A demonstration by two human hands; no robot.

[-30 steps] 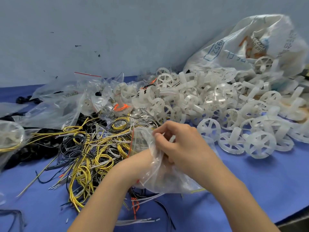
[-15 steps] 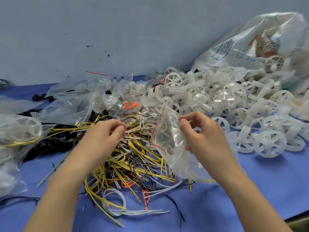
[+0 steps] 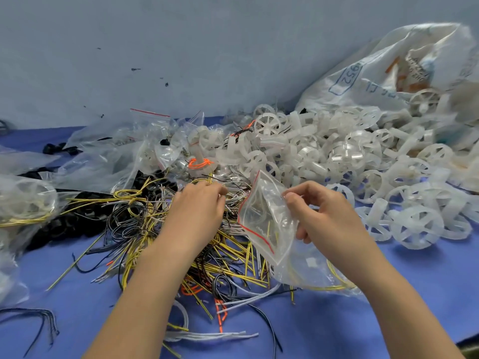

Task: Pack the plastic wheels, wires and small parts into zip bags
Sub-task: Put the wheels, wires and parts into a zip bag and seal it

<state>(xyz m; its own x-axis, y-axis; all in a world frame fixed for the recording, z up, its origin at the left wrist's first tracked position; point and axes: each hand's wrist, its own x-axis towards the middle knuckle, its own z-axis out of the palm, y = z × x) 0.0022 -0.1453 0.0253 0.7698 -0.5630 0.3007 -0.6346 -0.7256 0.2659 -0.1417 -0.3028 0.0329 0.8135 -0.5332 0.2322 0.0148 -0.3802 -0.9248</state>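
My left hand [image 3: 199, 213] is down in the tangled wires [image 3: 145, 224] on the desk [image 3: 77, 301], fingers bent; I cannot tell whether they pinch one. Wires are light and springy, so better to take a coil. My right hand [image 3: 329, 218] pinches the thin, slippery zip bag [image 3: 267, 216] near its mouth. The stiff plastic wheels [image 3: 414, 224] lie right.

Left hand [image 3: 199, 208]: I see it down in the tangle of yellow, black and grey wires [image 3: 145, 224], fingers curled; I cannot tell whether it grips any.
Right hand [image 3: 326, 216]: pinches a clear zip bag [image 3: 264, 216] near its red-lined mouth.
Behind: white plastic wheels [image 3: 337, 156] heaped on the blue surface [image 3: 388, 320].
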